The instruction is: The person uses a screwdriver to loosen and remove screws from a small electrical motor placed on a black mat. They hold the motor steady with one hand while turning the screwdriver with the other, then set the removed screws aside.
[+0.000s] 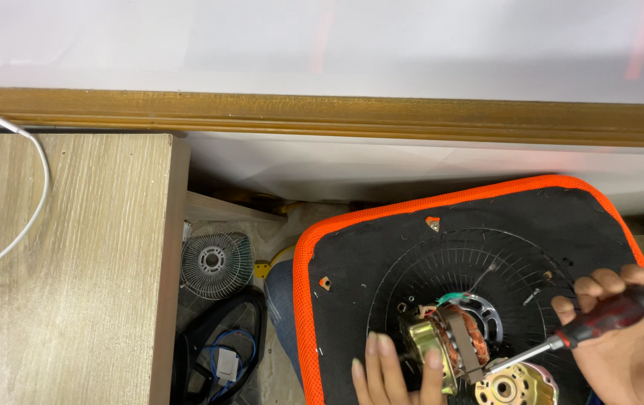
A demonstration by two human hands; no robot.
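A small electric motor (453, 345) with copper windings and a brass-coloured housing lies on a wire fan guard (457, 262), which rests on a black mat with an orange edge (352, 270). My left hand (389, 371) steadies the motor from the near side, fingers against its housing. My right hand (622, 345) grips a screwdriver (607, 319) with a black and red handle; its metal tip points left at the motor's frame. A round brass-coloured motor cover (521, 386) lies just beside the tip.
A light wooden table (74, 262) stands at left with a white cable (33, 202) across it. In the gap below sit a small grey fan grille (215, 262) and a black bag with blue cords (221, 352). A wooden rail (322, 112) runs along the wall.
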